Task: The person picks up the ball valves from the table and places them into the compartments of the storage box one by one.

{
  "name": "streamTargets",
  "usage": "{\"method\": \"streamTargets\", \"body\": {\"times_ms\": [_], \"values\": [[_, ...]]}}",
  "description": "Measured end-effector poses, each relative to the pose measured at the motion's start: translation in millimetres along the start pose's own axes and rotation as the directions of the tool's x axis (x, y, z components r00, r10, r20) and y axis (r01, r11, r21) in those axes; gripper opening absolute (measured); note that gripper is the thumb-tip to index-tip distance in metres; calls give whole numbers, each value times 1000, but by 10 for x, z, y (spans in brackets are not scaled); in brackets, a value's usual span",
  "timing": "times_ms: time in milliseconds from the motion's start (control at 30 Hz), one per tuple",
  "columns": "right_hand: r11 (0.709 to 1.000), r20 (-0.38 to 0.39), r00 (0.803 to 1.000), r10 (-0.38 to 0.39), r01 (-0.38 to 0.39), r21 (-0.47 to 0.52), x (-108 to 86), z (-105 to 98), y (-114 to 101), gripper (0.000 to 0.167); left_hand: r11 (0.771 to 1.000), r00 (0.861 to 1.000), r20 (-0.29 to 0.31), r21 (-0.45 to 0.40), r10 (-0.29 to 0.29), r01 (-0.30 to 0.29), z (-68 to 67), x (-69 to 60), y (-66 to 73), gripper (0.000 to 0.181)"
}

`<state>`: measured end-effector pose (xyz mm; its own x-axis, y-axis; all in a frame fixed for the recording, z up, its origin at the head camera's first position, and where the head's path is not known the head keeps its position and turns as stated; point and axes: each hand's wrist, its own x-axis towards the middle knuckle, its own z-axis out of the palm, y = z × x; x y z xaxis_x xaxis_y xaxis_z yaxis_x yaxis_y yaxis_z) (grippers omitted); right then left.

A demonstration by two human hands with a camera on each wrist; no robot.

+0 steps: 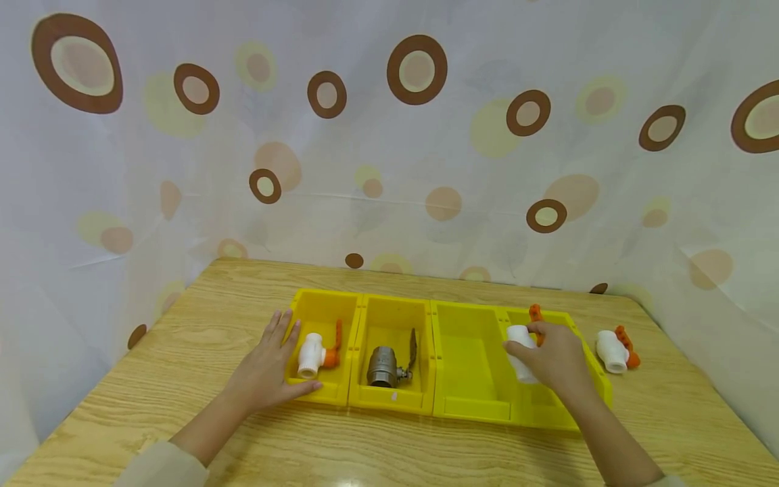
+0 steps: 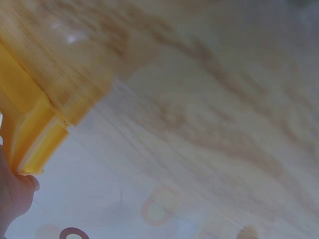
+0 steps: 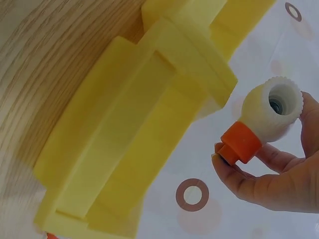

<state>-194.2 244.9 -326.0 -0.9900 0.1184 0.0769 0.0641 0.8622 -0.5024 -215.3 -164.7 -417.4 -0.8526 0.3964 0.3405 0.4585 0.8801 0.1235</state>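
Note:
My right hand (image 1: 560, 355) grips a white plastic ball valve (image 1: 519, 337) with an orange handle, above the two right-hand bins. In the right wrist view, the valve's round opening (image 3: 276, 103) faces the camera, and fingers touch its orange part (image 3: 240, 142). My left hand (image 1: 262, 372) rests against the leftmost yellow bin (image 1: 319, 391), fingers extended along its side and thumb at its front edge. Inside that bin lies another white ball valve (image 1: 310, 355) with an orange handle. The second bin (image 1: 392, 400) holds a metal ball valve (image 1: 383, 367) with a dark lever.
Two more yellow bins, the third (image 1: 468, 408) and the rightmost (image 1: 602, 385), continue the row. On the wooden table (image 1: 675, 406) to their right lies a white ball valve (image 1: 610, 350) with an orange handle. A patterned curtain (image 1: 377, 155) hangs behind.

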Motion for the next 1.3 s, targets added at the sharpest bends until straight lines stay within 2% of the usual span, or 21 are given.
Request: {"method": "streamTargets", "body": {"times_ms": [500, 767, 1300], "values": [[998, -37, 999, -40, 42, 55, 22, 179, -251, 56, 1000, 1000, -2, 10, 6, -6, 13, 4, -12, 104], [992, -53, 997, -63, 69, 106, 12, 321, -328, 50, 1000, 1000, -2, 5, 4, -4, 10, 5, -10, 104], [988, -80, 995, -61, 72, 136, 65, 561, -407, 44, 1000, 1000, -9, 9, 9, -9, 19, 0, -13, 103]]}}
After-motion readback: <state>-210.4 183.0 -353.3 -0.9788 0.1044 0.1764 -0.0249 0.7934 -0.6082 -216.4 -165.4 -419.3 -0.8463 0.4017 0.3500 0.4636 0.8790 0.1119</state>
